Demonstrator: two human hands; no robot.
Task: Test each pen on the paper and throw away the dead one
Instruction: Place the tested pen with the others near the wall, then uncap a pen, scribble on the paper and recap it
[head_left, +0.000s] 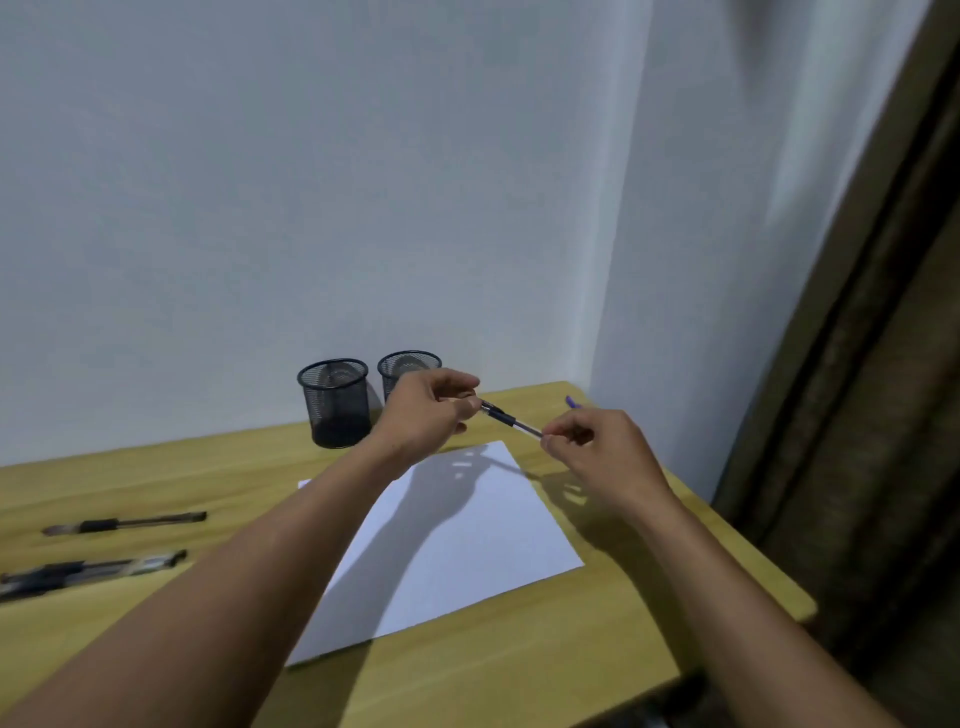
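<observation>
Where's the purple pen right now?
In the head view, the purple pen lies at the table's far right corner, just beyond the right hand, right of the mesh cups.

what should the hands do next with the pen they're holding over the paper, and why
Probably pull the two ends apart to uncap it, then lower the tip to the paper. The left hand and right hand each pinch one end of the pen, held in the air above the sheet, and the paper looks unmarked. Whether a cap is on is hard to tell.
</observation>
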